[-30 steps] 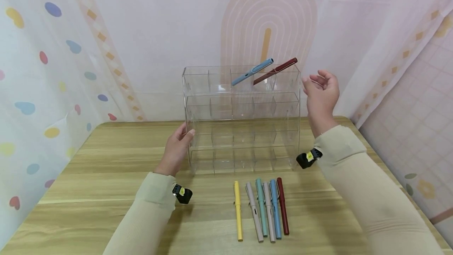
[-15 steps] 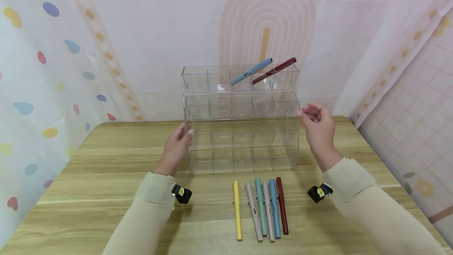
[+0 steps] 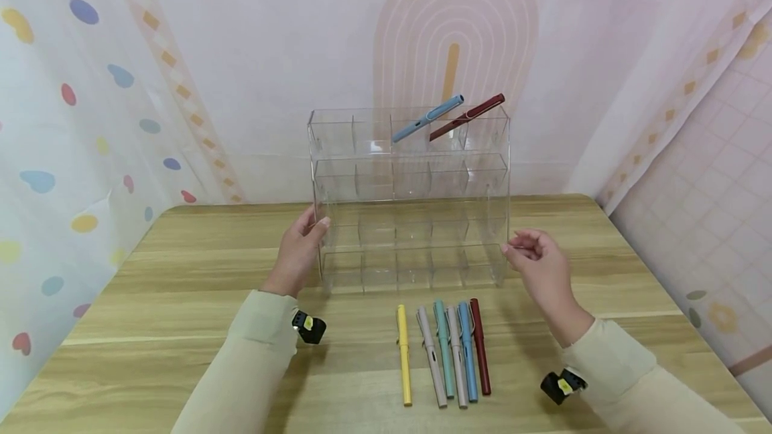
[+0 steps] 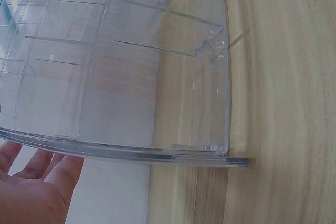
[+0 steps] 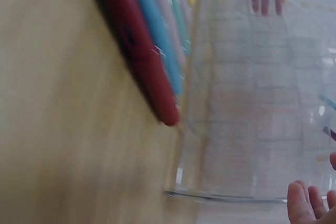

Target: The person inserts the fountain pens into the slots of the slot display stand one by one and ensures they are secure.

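Note:
A clear tiered rack (image 3: 413,201) with small compartments stands upright on the table. My left hand (image 3: 297,254) holds its left side wall, thumb in front and fingers behind. At the rack's lower right edge is my right hand (image 3: 541,266), fingers loosely bent with nothing in them; whether it touches the wall I cannot tell. In the top tier lean a blue pen (image 3: 428,118) and a dark red pen (image 3: 467,117). Before the rack lie a yellow pen (image 3: 404,355), a teal pen (image 3: 443,349), two greyish pens, another blue pen (image 3: 468,352) and another red pen (image 3: 480,347).
The wooden table (image 3: 181,313) reaches back to a patterned curtain (image 3: 271,72) behind the rack. More patterned cloth hangs at the left and right sides. A black wrist camera sits at each sleeve cuff.
My right hand has come down along the rack's right side, from the top tier's height to near the bottom tier. My left hand has stayed on the left wall, and the pens have not moved.

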A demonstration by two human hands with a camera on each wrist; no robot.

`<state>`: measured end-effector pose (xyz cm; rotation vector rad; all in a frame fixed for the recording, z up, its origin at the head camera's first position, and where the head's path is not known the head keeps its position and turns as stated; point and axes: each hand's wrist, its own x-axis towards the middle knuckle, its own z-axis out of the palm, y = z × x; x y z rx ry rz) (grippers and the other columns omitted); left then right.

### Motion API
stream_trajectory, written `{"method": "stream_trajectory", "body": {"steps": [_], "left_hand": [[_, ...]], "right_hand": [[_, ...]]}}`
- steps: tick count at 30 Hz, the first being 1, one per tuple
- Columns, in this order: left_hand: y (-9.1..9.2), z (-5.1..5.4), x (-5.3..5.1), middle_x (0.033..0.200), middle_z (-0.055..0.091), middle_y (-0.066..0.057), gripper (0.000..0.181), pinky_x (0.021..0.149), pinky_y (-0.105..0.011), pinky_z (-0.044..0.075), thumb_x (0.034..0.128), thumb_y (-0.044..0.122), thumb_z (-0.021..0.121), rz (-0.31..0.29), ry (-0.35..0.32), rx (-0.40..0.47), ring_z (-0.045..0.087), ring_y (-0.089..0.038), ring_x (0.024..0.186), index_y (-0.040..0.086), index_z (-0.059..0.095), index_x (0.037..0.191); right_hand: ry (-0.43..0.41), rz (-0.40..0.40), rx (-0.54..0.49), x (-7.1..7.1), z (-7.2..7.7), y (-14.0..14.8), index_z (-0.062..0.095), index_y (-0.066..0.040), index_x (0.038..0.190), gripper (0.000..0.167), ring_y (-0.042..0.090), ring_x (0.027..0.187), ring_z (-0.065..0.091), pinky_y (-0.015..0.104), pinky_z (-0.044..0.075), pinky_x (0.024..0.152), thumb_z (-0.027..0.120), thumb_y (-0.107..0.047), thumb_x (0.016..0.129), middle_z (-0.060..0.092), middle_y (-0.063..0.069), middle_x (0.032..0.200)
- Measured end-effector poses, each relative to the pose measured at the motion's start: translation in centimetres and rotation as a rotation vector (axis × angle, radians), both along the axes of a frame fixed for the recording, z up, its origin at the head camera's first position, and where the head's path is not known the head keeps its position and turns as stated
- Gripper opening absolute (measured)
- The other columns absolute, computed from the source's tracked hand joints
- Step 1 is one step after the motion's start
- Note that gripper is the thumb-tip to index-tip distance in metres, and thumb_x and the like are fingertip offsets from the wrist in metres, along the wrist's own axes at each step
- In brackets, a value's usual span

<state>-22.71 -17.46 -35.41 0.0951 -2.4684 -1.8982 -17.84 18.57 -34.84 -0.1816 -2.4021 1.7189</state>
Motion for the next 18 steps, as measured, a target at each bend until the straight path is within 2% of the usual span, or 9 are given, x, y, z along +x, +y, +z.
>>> {"method": "stream_trajectory", "body": {"steps": [4,11,18], "left_hand": [[0.0,0.0,0.1,0.149,0.039,-0.009,0.053,0.111,-0.049,0.03,0.1033,0.029,0.044,-0.005,0.0,0.006,0.036,-0.028,0.136,0.019,0.028,0.153],[0.0,0.2,0.2,0.151,0.038,-0.01,0.054,0.111,-0.05,0.029,0.1035,0.03,0.043,-0.017,0.007,0.014,0.035,-0.029,0.137,0.018,0.027,0.153],[0.1,0.2,0.2,0.15,0.038,-0.011,0.053,0.111,-0.051,0.029,0.1036,0.03,0.043,-0.015,0.008,0.026,0.035,-0.029,0.136,0.018,0.028,0.153]], "right_hand": [[-0.057,0.071,0.033,0.8,-0.8,0.0,0.047,0.004,0.131,0.045,0.0,0.092,0.055,0.013,0.049,0.076,0.063,-0.016,0.094,0.058,0.018,0.122],[-0.113,0.143,0.095,1.6,-2.2,-0.1,0.047,0.006,0.131,0.046,0.022,0.1,0.059,0.02,0.05,0.075,0.064,-0.011,0.092,0.058,0.022,0.121],[-0.164,0.226,0.135,2.0,-3.4,-0.7,0.049,0.01,0.129,0.046,0.03,0.1,0.061,0.031,0.053,0.076,0.063,-0.007,0.089,0.059,0.025,0.117]]}}
